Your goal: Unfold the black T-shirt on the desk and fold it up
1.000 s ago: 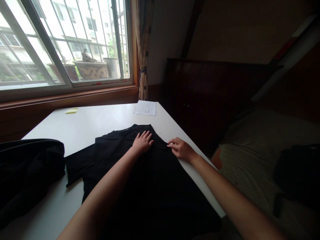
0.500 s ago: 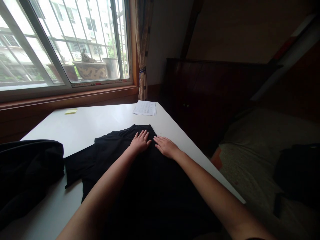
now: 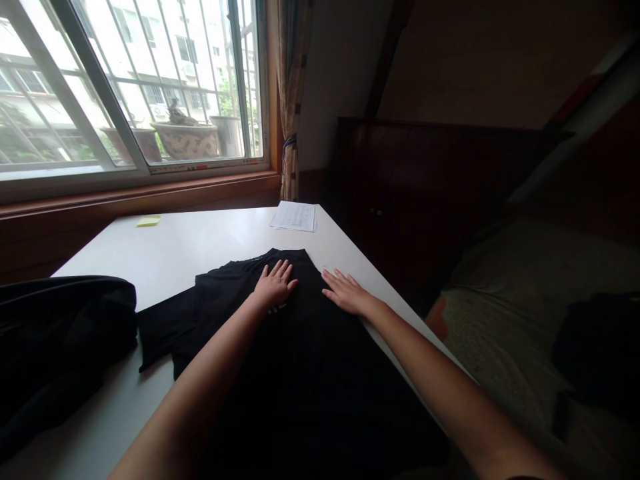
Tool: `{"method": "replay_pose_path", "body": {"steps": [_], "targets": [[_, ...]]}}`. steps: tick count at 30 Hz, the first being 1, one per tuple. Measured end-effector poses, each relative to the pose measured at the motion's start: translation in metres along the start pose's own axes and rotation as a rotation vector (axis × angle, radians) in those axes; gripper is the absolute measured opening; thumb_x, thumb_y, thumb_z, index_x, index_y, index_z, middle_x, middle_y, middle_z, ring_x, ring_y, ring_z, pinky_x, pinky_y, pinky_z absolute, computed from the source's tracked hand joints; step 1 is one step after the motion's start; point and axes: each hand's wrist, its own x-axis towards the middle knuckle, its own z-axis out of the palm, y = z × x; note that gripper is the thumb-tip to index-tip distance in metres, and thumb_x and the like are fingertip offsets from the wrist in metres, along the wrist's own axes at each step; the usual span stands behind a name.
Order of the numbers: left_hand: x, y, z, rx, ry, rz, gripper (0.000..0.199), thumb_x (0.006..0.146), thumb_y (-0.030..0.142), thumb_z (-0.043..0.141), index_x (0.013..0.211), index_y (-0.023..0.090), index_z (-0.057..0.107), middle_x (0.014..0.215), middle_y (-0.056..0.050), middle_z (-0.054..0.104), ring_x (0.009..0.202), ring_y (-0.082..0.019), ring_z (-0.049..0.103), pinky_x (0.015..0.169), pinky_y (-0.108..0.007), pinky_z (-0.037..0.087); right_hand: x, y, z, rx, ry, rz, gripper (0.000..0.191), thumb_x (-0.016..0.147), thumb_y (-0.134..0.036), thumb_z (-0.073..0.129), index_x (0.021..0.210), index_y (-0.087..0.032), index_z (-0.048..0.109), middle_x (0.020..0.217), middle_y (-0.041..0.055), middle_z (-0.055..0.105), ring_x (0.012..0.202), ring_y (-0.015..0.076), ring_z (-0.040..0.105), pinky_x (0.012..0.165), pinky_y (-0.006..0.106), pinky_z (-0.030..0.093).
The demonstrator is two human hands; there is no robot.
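A black short-sleeved shirt (image 3: pixel 300 353) lies spread on the white table (image 3: pixel 200 233), its collar end toward the window and one sleeve out to the left. Flat on the shirt's upper part rests my left hand (image 3: pixel 275 283), fingers spread, with a small patch of light print showing beside its wrist. My right hand (image 3: pixel 345 291) lies with fingers extended along the shirt's right edge, its fingertips close to the bare tabletop. Neither hand grips the cloth.
Another dark cloth (image 3: pixel 65 340) is heaped at the table's left. Papers (image 3: pixel 295 217) lie at the far corner, and a yellow note pad (image 3: pixel 149 221) near the back left edge. A covered bed (image 3: pixel 505 320) stands to the right, beyond the table edge.
My right hand has moved right, away from my left hand, to the shirt's edge. My left hand has shifted slightly left, and light print now shows near it. The view has shifted slightly.
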Motion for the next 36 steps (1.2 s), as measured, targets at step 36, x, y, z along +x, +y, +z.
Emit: {"method": "replay_pose_path", "body": {"steps": [36], "targets": [[-0.009,0.003,-0.005,-0.032,0.061,-0.015,0.054,0.106,0.049,0.031,0.157,0.030,0.036,0.166,-0.005,0.026,0.154,-0.026,0.020,0.124,-0.053,0.018,0.148,0.009,0.008,0.133,0.080,0.066,0.065,0.105,-0.057,0.017,0.161,-0.026,0.027,0.168,0.0019,0.020,0.155,0.0224,0.014,0.126,0.045,0.011]]}}
